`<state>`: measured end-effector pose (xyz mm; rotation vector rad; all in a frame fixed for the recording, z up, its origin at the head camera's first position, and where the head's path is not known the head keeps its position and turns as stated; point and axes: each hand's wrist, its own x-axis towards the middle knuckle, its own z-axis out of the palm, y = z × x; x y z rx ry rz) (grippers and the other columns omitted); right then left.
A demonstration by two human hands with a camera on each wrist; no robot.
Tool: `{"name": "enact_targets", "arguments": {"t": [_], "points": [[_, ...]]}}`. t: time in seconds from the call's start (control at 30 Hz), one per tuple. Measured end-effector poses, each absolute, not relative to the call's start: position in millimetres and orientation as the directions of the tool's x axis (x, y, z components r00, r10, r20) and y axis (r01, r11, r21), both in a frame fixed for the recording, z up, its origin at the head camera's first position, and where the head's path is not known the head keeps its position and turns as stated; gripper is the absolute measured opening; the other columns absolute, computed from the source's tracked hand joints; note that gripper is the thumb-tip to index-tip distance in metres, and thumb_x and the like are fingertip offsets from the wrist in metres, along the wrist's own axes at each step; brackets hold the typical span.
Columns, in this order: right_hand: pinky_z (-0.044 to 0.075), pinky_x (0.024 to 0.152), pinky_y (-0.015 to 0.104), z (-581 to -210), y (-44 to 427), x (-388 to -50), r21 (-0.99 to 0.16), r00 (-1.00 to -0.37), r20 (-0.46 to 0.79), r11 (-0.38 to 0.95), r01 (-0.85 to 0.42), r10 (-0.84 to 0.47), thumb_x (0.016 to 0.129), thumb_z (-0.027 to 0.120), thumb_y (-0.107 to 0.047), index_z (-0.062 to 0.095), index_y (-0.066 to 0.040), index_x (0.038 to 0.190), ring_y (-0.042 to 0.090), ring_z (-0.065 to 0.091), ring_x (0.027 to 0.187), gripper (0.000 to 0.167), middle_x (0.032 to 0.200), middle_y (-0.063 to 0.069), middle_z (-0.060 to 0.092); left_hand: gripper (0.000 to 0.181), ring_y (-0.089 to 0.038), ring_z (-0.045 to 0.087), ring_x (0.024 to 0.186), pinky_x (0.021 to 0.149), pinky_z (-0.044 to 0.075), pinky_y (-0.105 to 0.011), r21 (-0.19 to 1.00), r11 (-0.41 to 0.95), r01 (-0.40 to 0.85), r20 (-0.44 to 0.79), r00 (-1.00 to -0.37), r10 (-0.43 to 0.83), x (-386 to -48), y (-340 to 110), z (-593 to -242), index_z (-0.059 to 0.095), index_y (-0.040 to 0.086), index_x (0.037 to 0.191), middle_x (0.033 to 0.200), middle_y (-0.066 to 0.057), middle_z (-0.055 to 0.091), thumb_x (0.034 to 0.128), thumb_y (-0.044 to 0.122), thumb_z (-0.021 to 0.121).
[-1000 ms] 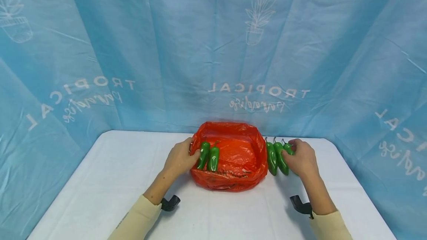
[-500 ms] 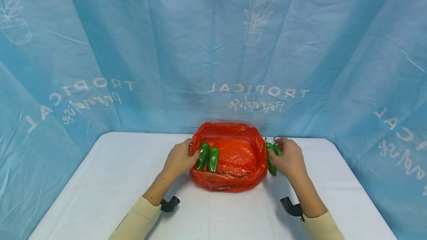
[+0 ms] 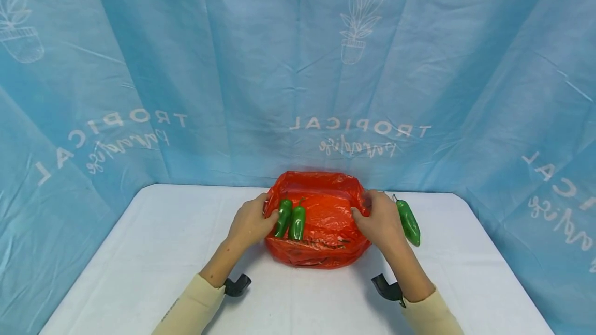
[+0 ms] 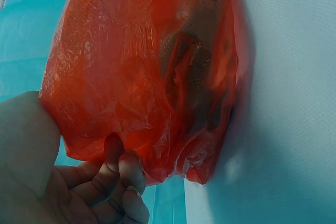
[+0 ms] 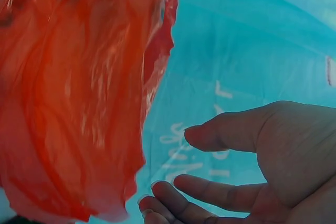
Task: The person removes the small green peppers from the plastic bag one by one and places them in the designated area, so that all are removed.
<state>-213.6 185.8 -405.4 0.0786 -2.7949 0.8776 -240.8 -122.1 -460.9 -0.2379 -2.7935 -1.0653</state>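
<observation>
A red plastic bag (image 3: 321,260) stands with its mouth spread wide near the table's back edge. Inside it, towards the left, lie two green chili peppers, one (image 3: 282,217) beside the other (image 3: 297,222). My left hand (image 3: 251,221) pinches the bag's left rim, thumb inside; its curled fingers (image 4: 107,179) show against the plastic in the left wrist view. At the right rim is my right hand (image 3: 383,221), thumb and fingers (image 5: 220,190) apart with nothing between them. Another green chili pepper (image 3: 408,223) lies on the table to its right. Any peppers behind that hand are hidden.
White cloth covers the table (image 3: 321,304). A blue printed curtain (image 3: 261,76) hangs close behind it and along both sides. Black wrist mounts, one (image 3: 238,285) on the left arm and one (image 3: 387,288) on the right, hang over the table's front part.
My right hand has moved left from the rightmost pepper, past the two neighbouring ones, to the bag's right rim. The rightmost pepper is uncovered; its neighbours are now hidden. The left hand stays put.
</observation>
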Motion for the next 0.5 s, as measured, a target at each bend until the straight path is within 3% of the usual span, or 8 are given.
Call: {"name": "enact_targets", "arguments": {"t": [0.5], "points": [[0.058,0.085,0.050,-416.2,155.0,-219.9,-0.608,-0.977,0.209,0.777,-0.161,-0.039,0.091,0.080,-0.020,0.068,0.003,0.126,0.034,0.067,0.100,0.043,0.109,0.018,0.071,0.041,-0.016,0.060,0.067,0.056,0.051,-0.030,0.646,0.738,0.195,0.187,-0.978,0.095,-239.6,-122.0,-460.2,0.066,0.001,0.130,0.086,-0.004,0.070,0.0949,0.022,0.070]]}}
